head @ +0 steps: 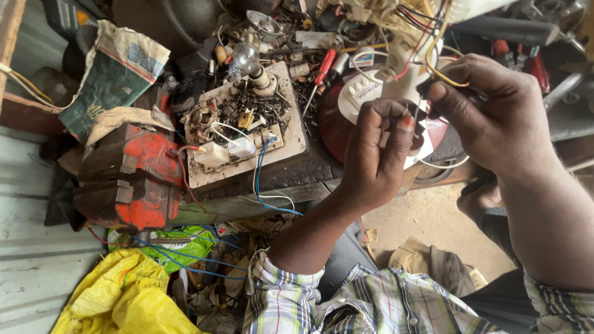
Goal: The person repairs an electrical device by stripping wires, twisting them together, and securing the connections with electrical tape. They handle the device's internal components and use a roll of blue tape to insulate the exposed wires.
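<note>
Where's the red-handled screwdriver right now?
In the head view the red-handled screwdriver lies at top centre on the cluttered bench, just right of the light bulb and up-left of the left hand.

A rusty, chipped red-painted metal vise (127, 179) is showing rough wear; the yellow plastic bag (124, 297) is looking glossy and crinkled; the checked cloth sleeve (281, 297) is appearing matt.

Two hands (371, 154) (489, 111); one red vise (133, 179); one bulb (245, 57); one red-handled screwdriver (323, 69); one yellow bag (124, 297)
</note>
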